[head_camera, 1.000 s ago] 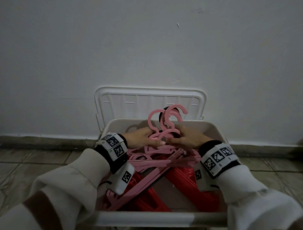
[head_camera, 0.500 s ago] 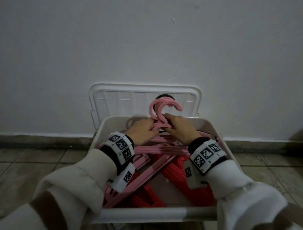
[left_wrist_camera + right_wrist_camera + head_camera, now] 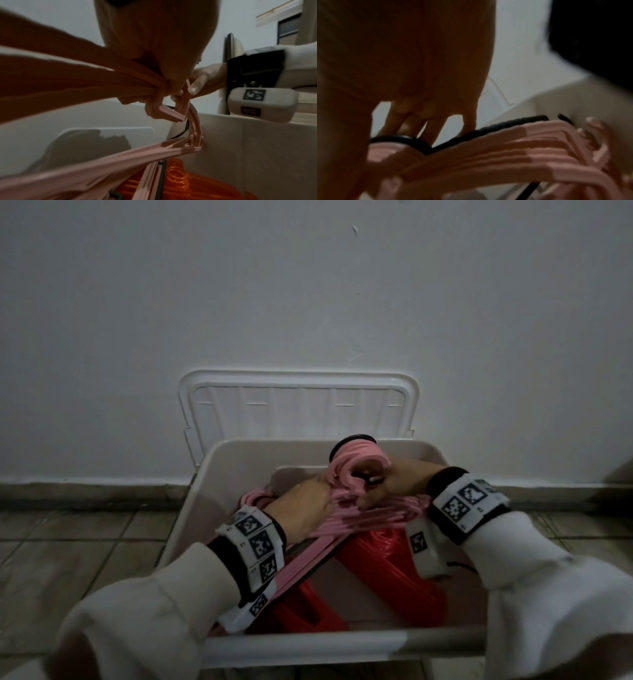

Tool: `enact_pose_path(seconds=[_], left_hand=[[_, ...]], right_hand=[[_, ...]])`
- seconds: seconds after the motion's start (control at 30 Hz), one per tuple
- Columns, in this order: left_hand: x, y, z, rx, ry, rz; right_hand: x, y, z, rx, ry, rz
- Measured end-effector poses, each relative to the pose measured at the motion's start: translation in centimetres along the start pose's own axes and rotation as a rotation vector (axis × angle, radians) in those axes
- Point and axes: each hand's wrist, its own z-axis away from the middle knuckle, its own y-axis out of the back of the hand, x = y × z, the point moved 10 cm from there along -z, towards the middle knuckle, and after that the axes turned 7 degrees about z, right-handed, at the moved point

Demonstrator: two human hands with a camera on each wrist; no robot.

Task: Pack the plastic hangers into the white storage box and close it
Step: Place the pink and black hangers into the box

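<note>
A bundle of pink plastic hangers lies across the white storage box, with its hooks near the far wall. A black hanger sits behind the hooks. My left hand grips the bundle's necks from the left, seen as the pink hangers in the left wrist view. My right hand grips the bundle by the hooks from the right; its fingers curl over the pink hangers. Red hangers lie stacked beneath. The box's lid stands open against the wall.
The box sits on a tiled floor right against a white wall with a dark skirting strip. My sleeves cover the box's near corners.
Both hands have pushed the pink bundle lower and to the right inside the box. The hooks now sit about level with the far rim instead of rising in front of the lid.
</note>
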Motion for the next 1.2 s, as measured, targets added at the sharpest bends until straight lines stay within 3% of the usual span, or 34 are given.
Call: enact_pose_path(seconds=[0.23,0.43,0.6,0.73,0.83,0.97,1.07,1.2], left_hand=[[0.0,-0.4,0.1,-0.048,-0.078,0.053],[-3.4,-1.3,-0.9,-0.158,0.016,0.323],[-2.5,-3.5,-0.7,-0.422,0.054,0.315],[-0.8,-4.5,-0.7,-0.467,0.002,0.285],[0.3,-5.1,-1.1,-0.470,-0.045,0.152],[2.4,-6.0,-1.6,-0.462,-0.137,0.032],[2.8,-6.5,-2.0,-0.445,-0.130,-0.018],[3.3,-7.8,-1.7,-0.456,-0.168,-0.122]], right_hand=[[-0.8,0.2,-0.2,-0.085,0.093,0.040],[-2.4,0.4,-1.7,-0.010,0.228,0.190],[-3.2,-1.1,-0.8,0.054,0.419,0.420],[-4.1,-3.2,0.9,0.046,0.538,0.738],[-3.7,-4.0,2.2,0.001,0.541,0.777],[-1.8,-3.5,3.2,0.057,0.513,0.794],[-0.8,-3.3,3.6,0.032,0.473,0.643],[1.5,1.2,3.7,0.206,0.300,0.364]])
